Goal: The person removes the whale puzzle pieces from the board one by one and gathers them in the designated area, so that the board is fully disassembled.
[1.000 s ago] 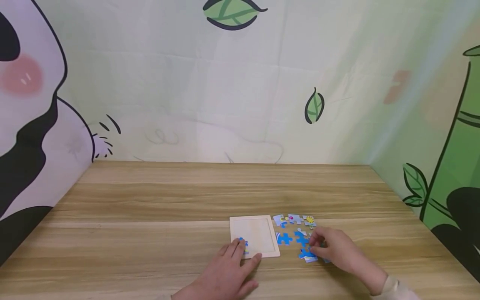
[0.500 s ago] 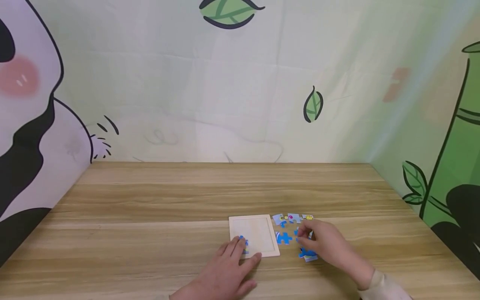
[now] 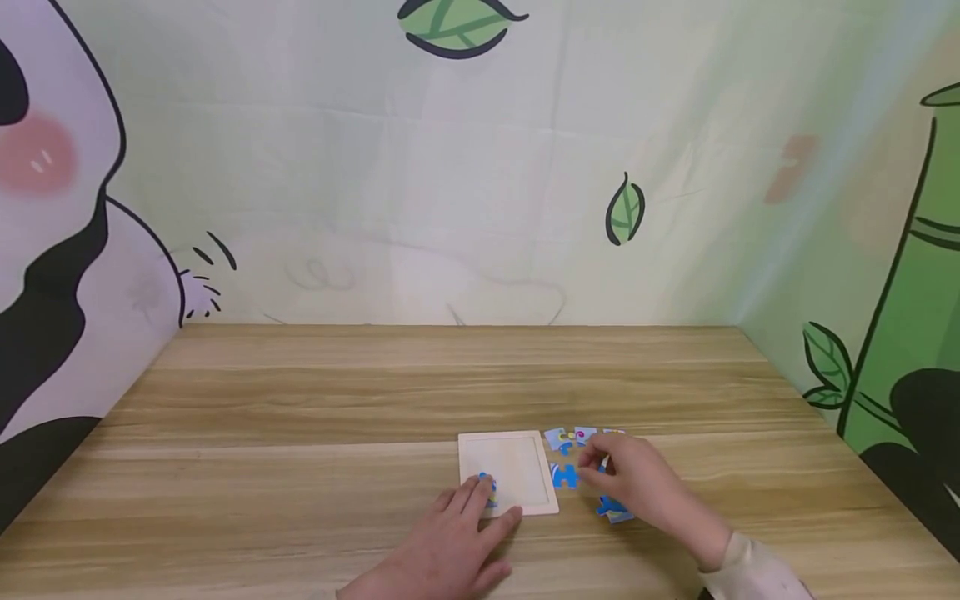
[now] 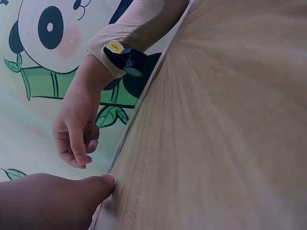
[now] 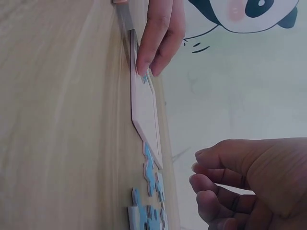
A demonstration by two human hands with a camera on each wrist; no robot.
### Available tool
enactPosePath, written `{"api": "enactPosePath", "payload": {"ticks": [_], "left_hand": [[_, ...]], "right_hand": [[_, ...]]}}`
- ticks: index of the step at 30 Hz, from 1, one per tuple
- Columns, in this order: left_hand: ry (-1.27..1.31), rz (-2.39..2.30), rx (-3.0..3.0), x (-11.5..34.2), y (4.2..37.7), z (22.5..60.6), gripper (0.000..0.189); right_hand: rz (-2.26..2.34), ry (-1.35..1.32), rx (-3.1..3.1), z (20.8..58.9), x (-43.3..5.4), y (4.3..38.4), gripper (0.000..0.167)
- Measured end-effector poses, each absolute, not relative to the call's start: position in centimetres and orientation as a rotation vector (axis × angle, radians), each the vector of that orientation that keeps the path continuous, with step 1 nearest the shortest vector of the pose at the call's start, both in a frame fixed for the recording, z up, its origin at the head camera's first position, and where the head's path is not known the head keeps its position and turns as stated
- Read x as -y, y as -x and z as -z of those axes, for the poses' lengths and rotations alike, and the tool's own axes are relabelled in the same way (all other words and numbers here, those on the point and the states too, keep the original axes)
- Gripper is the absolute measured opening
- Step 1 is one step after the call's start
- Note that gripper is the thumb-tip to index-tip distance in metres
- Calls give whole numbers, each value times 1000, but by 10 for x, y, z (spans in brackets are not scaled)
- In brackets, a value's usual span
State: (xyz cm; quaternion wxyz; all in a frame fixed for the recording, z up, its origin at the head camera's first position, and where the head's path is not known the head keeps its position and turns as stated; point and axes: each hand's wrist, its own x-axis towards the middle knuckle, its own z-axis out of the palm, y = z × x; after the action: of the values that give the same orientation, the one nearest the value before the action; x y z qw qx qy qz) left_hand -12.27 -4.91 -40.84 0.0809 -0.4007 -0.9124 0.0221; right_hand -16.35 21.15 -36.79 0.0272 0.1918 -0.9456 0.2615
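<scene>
My left hand (image 3: 450,533) rests with extended fingers on the near left corner of a square wooden puzzle tray (image 3: 517,458), its thumb at the near edge. A blue and yellow jigsaw piece (image 3: 491,493) lies in that corner, partly covered by the fingertips. Over the loose pieces right of the tray hovers my right hand (image 3: 637,479), fingers loosely bent. In the right wrist view, nothing shows between its thumb and fingers. Beside the tray's right edge lies a blue and white jigsaw piece (image 3: 564,476); another blue piece (image 3: 613,507) sits below the right hand.
Several light-blue jigsaw pieces (image 3: 557,439) form a row beyond the right hand, some hidden by it. The wooden table (image 3: 300,400) runs back to a wall sheet (image 3: 337,167) with panda and leaf drawings. A small camera (image 4: 134,62) is strapped to the right wrist.
My right hand has moved left and slightly away across the loose pieces, toward the tray. My left hand stays on the tray's corner.
</scene>
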Motion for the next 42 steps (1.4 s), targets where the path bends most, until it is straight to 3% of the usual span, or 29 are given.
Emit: {"api": "enactPosePath", "payload": {"ticks": [19,30,42], "left_hand": [[920,-9,2659,64,140,409,54],[887,76,2676,72,152,413,64],[886,138,2714,74,155,414,56]], "right_hand": [[-940,-725,2882,364,-185,173,4],[-984,-769,2898,369,-165,177,6],[-990,-840,2960,379,-141,180,14]]}}
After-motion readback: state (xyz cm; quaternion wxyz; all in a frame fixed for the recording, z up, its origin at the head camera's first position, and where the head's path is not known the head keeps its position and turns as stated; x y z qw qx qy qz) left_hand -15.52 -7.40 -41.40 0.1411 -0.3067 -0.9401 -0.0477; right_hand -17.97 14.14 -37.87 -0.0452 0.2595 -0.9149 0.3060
